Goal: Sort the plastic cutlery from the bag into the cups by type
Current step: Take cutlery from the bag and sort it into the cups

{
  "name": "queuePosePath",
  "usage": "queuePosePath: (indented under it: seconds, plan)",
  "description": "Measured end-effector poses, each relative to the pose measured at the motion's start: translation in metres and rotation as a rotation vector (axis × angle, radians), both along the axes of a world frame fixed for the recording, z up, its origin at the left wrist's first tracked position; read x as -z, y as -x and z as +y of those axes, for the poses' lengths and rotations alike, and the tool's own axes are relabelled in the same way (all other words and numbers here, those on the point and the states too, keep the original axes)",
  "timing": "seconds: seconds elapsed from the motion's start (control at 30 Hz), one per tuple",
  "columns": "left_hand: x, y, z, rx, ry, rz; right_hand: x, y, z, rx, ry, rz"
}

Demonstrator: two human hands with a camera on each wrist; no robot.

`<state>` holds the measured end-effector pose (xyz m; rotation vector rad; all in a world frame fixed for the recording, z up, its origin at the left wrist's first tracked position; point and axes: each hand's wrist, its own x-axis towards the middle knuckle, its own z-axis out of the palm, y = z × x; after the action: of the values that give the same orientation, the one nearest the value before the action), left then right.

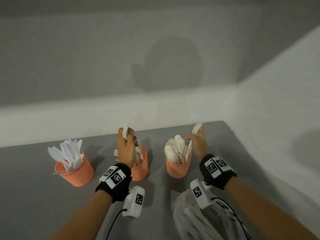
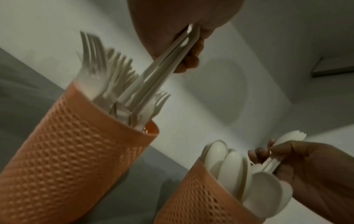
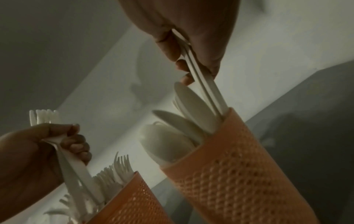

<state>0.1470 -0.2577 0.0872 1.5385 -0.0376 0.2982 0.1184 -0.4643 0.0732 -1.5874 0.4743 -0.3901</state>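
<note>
Three orange mesh cups stand in a row on the grey table point(image 1: 34, 196). The left cup point(image 1: 76, 174) holds white knives point(image 1: 69, 153). My left hand point(image 1: 127, 142) grips a bundle of forks point(image 2: 164, 66) by the necks, tines up, handles reaching down into the middle cup point(image 1: 141, 168), which has forks point(image 2: 107, 65) in it. My right hand point(image 1: 196, 139) grips a bundle of spoons point(image 3: 203, 84), bowls up, handles dipping into the right cup point(image 1: 178, 168) among its spoons point(image 1: 174, 148). The clear plastic bag point(image 1: 194, 220) with more cutlery lies near me, under my right wrist.
A white wall runs along the table's far edge and right side, close behind the cups. The wrist cameras and their black cables hang under both forearms, above the near part of the table.
</note>
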Motion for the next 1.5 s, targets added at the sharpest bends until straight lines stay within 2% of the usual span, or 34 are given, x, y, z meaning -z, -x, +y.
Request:
queuePosePath:
  seconds: [0.13,0.3,0.4,0.5,0.63,0.73,0.83,0.93,1.07,1.13,1.2,1.3,1.37,1.43,1.47,1.5]
  plan:
    - [0.021,-0.005,-0.010,-0.018,-0.052,-0.019,0.013,0.004,0.001,-0.032,0.069,0.065]
    - [0.050,-0.004,-0.008,-0.076,-0.314,-0.063,0.009,0.016,0.006,-0.060,0.193,0.024]
    - [0.052,0.001,-0.008,-0.048,-0.422,-0.133,0.008,0.013,0.008,-0.073,0.428,0.084]
    - [0.054,-0.002,-0.005,-0.003,-0.625,-0.278,0.008,0.013,0.010,-0.120,0.626,0.124]
    - [0.052,-0.004,0.001,0.122,-0.882,-0.336,0.009,0.016,0.015,-0.199,0.773,0.166]
    - [0.054,-0.011,0.004,0.068,-1.198,-0.415,0.009,0.016,0.018,-0.273,1.000,0.258]
    - [0.047,-0.011,0.005,-0.075,-1.437,-0.373,0.010,0.015,0.021,-0.360,1.076,0.347]
    - [0.051,-0.004,0.008,-0.037,-1.548,-0.208,0.012,0.016,0.023,-0.392,1.148,0.402]
    - [0.051,0.002,0.013,-0.007,-1.605,-0.105,0.011,0.016,0.023,-0.399,1.160,0.440]
    - [0.046,0.005,0.011,-0.011,-1.633,-0.060,0.008,0.017,0.022,-0.410,1.109,0.460]
    - [0.035,0.008,0.009,0.006,-1.585,-0.039,0.001,0.017,0.020,-0.384,1.022,0.438]
    - [0.021,0.018,0.005,0.070,-1.285,-0.248,-0.013,0.024,0.014,-0.259,0.889,0.232]
    - [0.010,0.034,-0.005,0.176,-1.027,-0.364,-0.026,0.042,0.006,-0.262,0.764,0.136]
    - [-0.001,0.058,-0.019,0.380,-0.824,-0.362,-0.035,0.065,0.003,-0.267,0.679,0.094]
    - [-0.005,0.081,-0.032,0.531,-0.765,-0.375,-0.040,0.093,-0.002,-0.226,0.662,0.076]
    - [-0.004,0.086,-0.035,0.615,-0.751,-0.364,-0.044,0.098,0.001,-0.246,0.632,0.062]
